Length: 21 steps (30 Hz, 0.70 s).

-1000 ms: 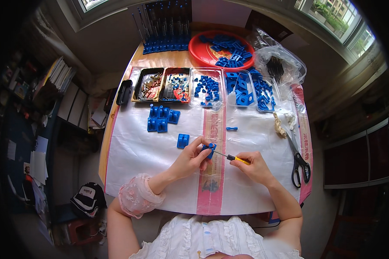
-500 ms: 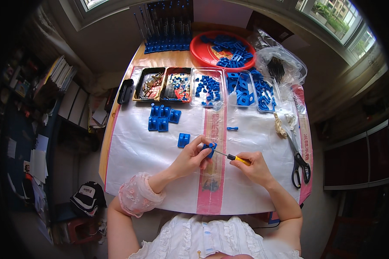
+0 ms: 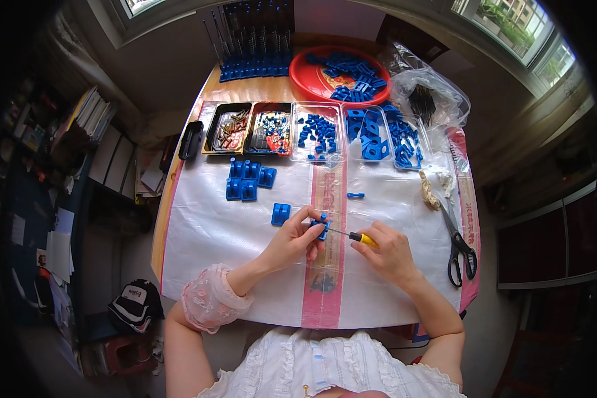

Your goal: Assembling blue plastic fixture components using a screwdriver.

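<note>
My left hand (image 3: pixel 300 236) is closed around a small blue plastic part (image 3: pixel 322 229), fingers and thumb pinching it. My right hand (image 3: pixel 387 251) grips the yellow and black handle of a screwdriver (image 3: pixel 363 239). Its thin metal shaft points left and its tip meets the blue part; exactly where it seats is too small to see. Just left of the held part lies a single blue square piece (image 3: pixel 280 213). A short blue peg-like piece (image 3: pixel 356 195) rests beyond the screwdriver. Farther off, several blue assembled blocks (image 3: pixel 249 179) sit grouped together.
Black trays hold brass-coloured screws (image 3: pixel 232 128) and small nuts (image 3: pixel 272 130). Clear boxes of blue parts (image 3: pixel 318 136) stand beside them. Behind are a red basin (image 3: pixel 300 85), blue rod stands (image 3: pixel 255 66) and a plastic bag (image 3: pixel 444 99). Black-handled scissors (image 3: pixel 462 257) lie at right.
My right hand has turned around the screwdriver handle, its fingers now more over the top. The blue part in my left hand has tilted slightly.
</note>
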Each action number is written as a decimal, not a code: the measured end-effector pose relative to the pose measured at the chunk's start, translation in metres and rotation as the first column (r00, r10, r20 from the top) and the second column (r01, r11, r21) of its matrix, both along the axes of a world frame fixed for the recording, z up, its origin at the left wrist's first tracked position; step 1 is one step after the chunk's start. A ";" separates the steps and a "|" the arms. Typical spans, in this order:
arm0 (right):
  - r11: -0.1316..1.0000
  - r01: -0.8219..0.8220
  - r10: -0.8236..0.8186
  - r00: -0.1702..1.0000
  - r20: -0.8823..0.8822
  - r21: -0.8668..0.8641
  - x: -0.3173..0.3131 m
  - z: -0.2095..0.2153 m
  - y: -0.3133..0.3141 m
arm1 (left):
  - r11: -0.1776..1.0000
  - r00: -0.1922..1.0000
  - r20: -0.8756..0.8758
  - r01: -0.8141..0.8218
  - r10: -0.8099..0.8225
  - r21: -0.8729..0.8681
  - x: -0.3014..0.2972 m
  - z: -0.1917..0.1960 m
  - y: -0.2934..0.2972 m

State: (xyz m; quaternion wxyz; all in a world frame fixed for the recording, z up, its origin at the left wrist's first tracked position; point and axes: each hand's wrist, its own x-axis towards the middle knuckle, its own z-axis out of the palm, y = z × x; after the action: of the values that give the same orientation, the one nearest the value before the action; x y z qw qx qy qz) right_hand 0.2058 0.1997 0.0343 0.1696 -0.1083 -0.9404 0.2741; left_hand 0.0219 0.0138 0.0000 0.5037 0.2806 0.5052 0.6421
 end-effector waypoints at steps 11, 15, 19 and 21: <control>0.997 0.040 -0.034 0.996 0.085 -0.068 0.002 -0.004 0.001 | 0.998 0.996 -0.086 0.030 -0.035 -0.050 0.003 0.003 -0.001; 0.989 0.025 -0.022 1.000 0.022 -0.145 0.001 -0.005 -0.001 | 0.999 0.996 -0.080 0.021 -0.025 -0.047 0.002 0.002 -0.001; 0.991 -0.025 0.024 1.000 -0.011 -0.132 -0.001 -0.009 0.002 | 0.999 0.996 -0.085 0.006 -0.009 -0.035 0.002 0.001 0.000; 0.994 -0.037 0.037 0.999 0.002 -0.106 -0.001 -0.010 0.003 | 0.999 0.996 -0.092 0.001 -0.004 -0.037 0.002 0.001 -0.001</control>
State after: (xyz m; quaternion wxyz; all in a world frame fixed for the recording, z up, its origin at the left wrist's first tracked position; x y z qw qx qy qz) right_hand 0.2045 0.2025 0.0244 0.1568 -0.1001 -0.9267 0.3265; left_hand 0.0240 0.0128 0.0011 0.4857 0.3012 0.5396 0.6183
